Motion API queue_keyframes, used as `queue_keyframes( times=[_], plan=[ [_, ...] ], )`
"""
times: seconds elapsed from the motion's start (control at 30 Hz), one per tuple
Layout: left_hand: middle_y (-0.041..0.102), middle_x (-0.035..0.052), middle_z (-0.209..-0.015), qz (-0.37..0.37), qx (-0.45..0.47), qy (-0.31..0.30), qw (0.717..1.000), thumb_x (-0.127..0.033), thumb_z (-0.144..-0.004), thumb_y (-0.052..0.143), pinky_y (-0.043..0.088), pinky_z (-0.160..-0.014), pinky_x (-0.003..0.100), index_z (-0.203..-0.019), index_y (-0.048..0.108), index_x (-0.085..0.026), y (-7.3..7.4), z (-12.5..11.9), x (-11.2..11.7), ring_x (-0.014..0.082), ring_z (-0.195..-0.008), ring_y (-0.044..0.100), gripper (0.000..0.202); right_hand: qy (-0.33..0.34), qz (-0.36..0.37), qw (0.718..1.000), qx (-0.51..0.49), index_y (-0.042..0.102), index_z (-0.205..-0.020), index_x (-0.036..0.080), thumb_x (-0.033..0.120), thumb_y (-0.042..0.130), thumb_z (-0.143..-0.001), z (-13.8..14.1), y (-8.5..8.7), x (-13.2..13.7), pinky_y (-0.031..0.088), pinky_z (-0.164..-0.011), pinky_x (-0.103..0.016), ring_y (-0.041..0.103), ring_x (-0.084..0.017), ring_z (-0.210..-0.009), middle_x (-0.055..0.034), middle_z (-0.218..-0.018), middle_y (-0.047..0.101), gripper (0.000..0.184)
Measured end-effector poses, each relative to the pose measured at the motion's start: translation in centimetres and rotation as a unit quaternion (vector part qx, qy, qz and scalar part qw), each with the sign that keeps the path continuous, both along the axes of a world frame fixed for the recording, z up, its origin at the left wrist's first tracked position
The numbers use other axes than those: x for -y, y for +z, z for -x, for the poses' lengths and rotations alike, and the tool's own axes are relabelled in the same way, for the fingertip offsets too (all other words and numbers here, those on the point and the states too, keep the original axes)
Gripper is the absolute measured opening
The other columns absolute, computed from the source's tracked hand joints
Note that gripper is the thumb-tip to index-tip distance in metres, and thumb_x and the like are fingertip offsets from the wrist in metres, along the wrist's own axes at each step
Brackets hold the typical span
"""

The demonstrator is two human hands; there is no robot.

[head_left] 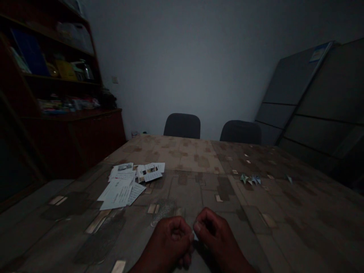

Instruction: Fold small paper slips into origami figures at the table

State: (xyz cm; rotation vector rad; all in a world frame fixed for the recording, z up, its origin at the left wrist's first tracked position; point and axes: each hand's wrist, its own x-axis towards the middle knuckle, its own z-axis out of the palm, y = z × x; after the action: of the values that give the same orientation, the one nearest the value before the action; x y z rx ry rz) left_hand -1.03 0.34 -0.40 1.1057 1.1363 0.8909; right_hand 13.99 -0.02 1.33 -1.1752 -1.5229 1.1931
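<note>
Seen from my remote station: a small pale piece [195,236], mostly hidden, between the fingertips of the left hand [173,239] and right hand [215,230], at the near side of the table [196,189]. I see both pinching it, thumb to forefinger, other fingers curled. Beyond: printed papers [121,190], left; folded shapes [250,179], right; behind the table, two chairs [182,125].

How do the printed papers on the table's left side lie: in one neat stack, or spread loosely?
Spread loosely, partly overlapping: the papers lie at different angles, with several corners sticking out past each other.
</note>
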Motion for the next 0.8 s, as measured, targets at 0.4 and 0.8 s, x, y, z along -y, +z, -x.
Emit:
queue_keyframes(
  times=[0.4,0.8],
  plan=[
    [0.063,-0.0012,-0.045,-0.006,0.048,-0.001,0.999,-0.042,-0.066,0.073,0.032,-0.034,0.016,-0.063,0.057,-0.016,0.1,0.8,-0.4,0.0088,-0.032,0.054,0.030,0.021,0.017,0.999,-0.022,0.051,-0.070,0.018,0.055,0.052,-0.087,-0.6,-0.8,-0.4,0.034,-0.058,-0.026,0.042,-0.014,-0.059,0.0031,-0.062,0.046,0.041],
    [0.063,-0.0011,-0.049,-0.024,0.045,-0.010,0.999,-0.037,-0.068,0.068,0.037,-0.038,0.019,-0.065,0.058,-0.016,0.8,0.9,-0.2,0.0105,-0.036,0.056,0.023,0.048,0.033,0.996,-0.061,0.051,-0.066,0.019,0.061,0.066,-0.074,-0.7,-1.1,-0.2,0.030,-0.052,-0.024,0.037,-0.013,-0.058,0.0033,-0.060,0.044,0.045]
  ],
)
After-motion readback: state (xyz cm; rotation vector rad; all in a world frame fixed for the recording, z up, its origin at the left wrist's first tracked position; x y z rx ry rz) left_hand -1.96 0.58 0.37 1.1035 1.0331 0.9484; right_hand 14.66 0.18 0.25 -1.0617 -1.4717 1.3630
